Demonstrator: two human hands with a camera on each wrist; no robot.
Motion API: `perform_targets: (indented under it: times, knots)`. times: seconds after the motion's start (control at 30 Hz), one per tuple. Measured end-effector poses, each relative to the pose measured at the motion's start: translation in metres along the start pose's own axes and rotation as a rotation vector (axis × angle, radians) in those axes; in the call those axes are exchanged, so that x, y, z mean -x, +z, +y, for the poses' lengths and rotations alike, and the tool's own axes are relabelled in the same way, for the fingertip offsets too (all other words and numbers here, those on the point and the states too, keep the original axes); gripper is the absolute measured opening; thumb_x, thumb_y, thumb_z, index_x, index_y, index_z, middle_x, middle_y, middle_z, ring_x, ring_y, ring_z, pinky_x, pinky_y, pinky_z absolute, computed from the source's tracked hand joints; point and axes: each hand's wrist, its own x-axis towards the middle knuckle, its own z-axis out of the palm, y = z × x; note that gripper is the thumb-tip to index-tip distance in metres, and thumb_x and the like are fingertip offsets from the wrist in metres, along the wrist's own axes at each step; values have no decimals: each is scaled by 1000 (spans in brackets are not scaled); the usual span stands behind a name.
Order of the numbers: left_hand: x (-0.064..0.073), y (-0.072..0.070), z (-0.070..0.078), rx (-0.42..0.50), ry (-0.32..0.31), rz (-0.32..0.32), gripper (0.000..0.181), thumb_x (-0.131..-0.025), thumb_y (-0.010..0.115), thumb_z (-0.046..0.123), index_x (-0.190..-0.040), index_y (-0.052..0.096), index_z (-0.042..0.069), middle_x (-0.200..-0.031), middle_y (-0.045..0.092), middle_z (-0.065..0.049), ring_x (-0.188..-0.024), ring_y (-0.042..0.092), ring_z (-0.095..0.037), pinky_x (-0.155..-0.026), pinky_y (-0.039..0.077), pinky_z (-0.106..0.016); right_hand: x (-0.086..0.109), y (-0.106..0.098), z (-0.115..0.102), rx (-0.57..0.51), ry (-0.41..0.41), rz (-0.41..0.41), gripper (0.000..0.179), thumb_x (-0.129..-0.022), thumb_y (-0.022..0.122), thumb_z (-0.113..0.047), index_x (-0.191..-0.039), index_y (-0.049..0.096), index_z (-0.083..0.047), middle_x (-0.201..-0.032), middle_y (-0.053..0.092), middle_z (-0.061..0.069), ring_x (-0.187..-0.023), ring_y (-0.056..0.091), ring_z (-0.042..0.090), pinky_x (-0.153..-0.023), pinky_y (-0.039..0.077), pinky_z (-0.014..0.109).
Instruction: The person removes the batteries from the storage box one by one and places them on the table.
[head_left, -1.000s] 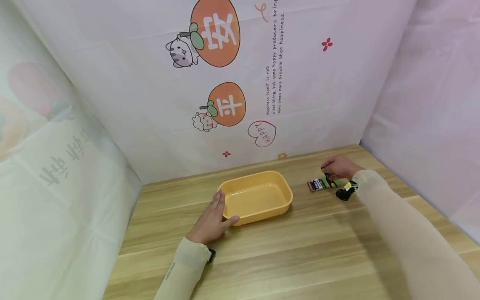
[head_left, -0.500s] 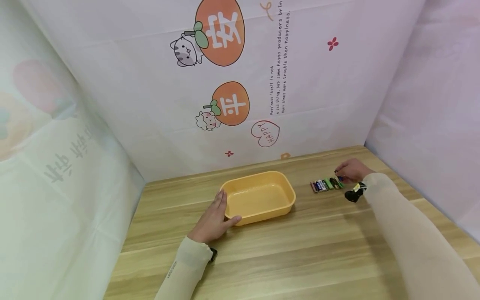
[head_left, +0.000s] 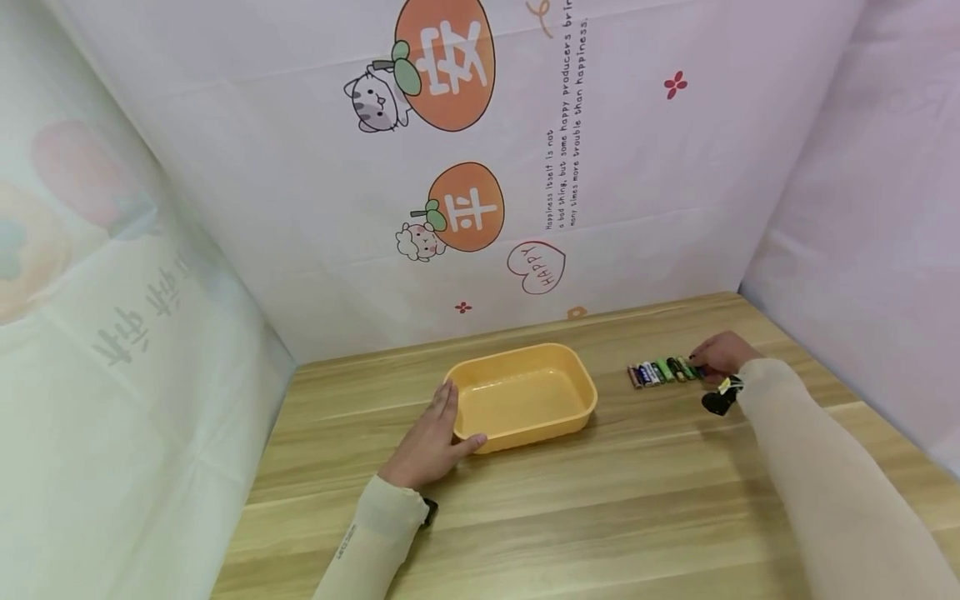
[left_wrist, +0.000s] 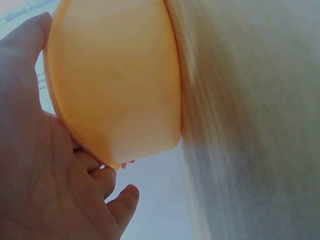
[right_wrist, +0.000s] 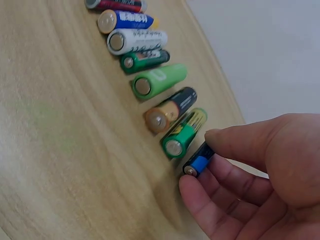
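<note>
My left hand [head_left: 427,442] rests against the left front corner of a yellow plastic basin [head_left: 532,433], its fingers straight along the left rim and the thumb at the front side. Far to the right, my right hand [head_left: 726,353] pinches a small black and blue battery [right_wrist: 200,161] between thumb and fingers, at the near end of a row in the right wrist view. Beside it lie a green and gold battery [right_wrist: 185,134] and a black and copper one [right_wrist: 172,109]. Farther along are a light green battery [right_wrist: 162,80], a white one [right_wrist: 142,41] and several others, side by side.
The basin has nothing in it and stands on a wood-grain table [head_left: 570,517]. A printed white cloth [head_left: 315,208] hangs behind the table, with more cloth at both sides. A black wrist device [head_left: 720,402] sits under the right wrist.
My right hand has come lower and moved right to the end of the battery row, bringing the black and blue battery beside the others. The left hand keeps its place on the basin.
</note>
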Motion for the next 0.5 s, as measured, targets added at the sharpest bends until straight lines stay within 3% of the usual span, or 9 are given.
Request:
perform_targets:
  times: [0.33,0.5]
  knots:
    - [2,-1,0,-25,-21,-22,105,-89,36,76,-156,1,3,-162,-6,-8,-146,-5,-17,-116,15,-40,-5,4,8,2,12,27,39,-88,67,-11,-114,58,18,-73,66,3,-60,62,14,-58,55,32]
    - [4,2,1,-21,-18,-18,105,-89,35,77,-156,1,4,-162,-6,-8,-146,-4,-17,-116,14,-39,3,6,1,63,10,17,41,-89,65,-12,-116,58,17,-71,64,4,-59,60,15,-58,53,31]
